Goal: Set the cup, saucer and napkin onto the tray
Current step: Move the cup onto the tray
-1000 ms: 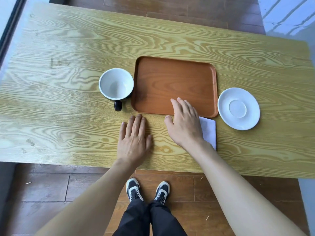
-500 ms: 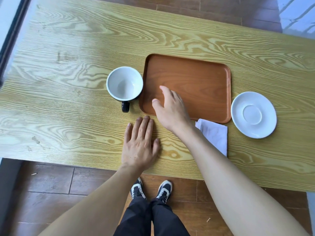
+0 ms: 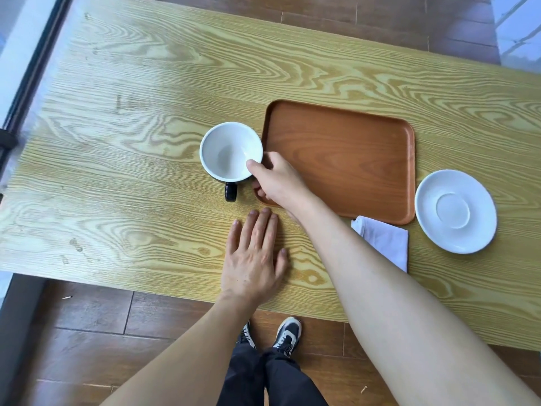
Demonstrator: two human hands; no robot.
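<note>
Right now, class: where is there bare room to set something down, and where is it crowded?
The tray floor is bare beyond the right hand at its near-left corner. The table left of the cup is also open. It is crowded along the tray's near edge: left hand, right forearm, napkin and saucer.

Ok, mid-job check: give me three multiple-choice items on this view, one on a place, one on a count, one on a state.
1. Where is the saucer?
A. on the tray
B. on the table, right of the tray
C. under the cup

2. How many task items lie on the tray?
A. none
B. one
C. two

3. What is the right hand doing?
A. lying flat on the table
B. holding the napkin
C. touching the cup's rim

Key: 1 B, the saucer sits on bare table beyond the tray's right edge. 2 A, cup, saucer and napkin are all off it. 3 C, the thumb is at the rim; the left hand lies flat.
</note>
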